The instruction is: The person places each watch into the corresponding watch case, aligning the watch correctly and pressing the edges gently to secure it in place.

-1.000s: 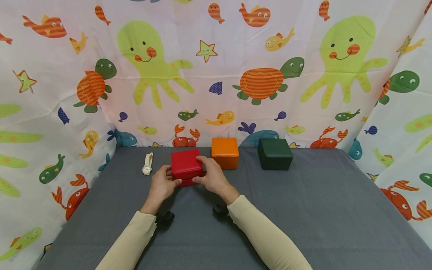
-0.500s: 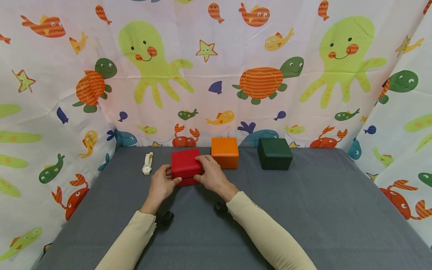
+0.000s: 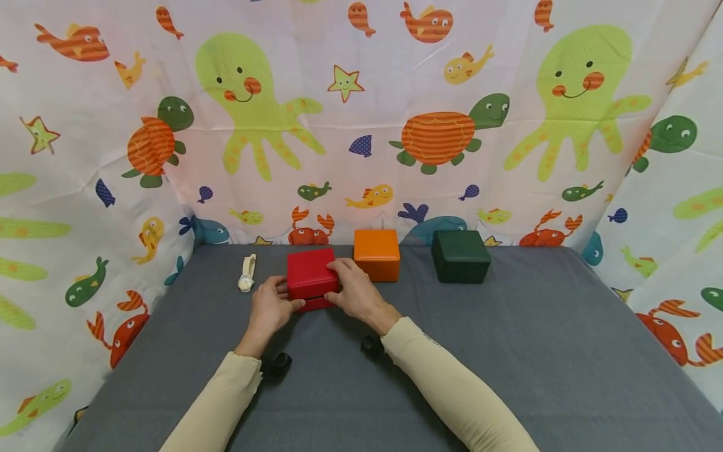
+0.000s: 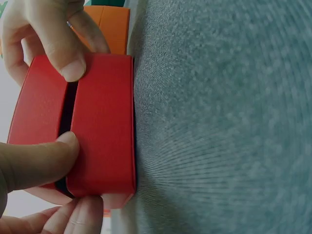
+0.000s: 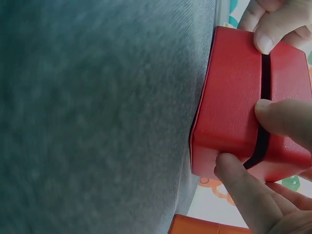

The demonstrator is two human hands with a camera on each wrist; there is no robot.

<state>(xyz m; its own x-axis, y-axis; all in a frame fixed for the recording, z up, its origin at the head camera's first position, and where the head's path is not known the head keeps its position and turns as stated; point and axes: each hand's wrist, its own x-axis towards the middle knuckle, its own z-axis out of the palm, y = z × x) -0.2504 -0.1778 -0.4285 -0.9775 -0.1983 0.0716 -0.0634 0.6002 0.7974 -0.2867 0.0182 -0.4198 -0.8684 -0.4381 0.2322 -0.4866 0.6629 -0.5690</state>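
Note:
A red box (image 3: 309, 273) with a lid sits on the grey cloth, between both hands. My left hand (image 3: 270, 311) grips its left side, the thumb at the front seam. On the right side, my right hand (image 3: 360, 295) grips it the same way, with fingers over the edge of the lid. In the left wrist view a dark gap runs between the lid and base of the red box (image 4: 105, 126), and both thumbs lie at this gap. The right wrist view shows the gap along the red box (image 5: 231, 87) too. The inside is hidden.
A cream-strapped wristwatch (image 3: 246, 274) lies left of the red box. An orange box (image 3: 376, 256) and a dark green box (image 3: 460, 257) stand to the right along the back edge. Behind the grey-covered table (image 3: 542, 351) hangs a sea-animal curtain (image 3: 361, 50).
Almost nothing differs. The right forearm shifts very slightly, while both hands keep their hold on the red box and the gap stays narrow.

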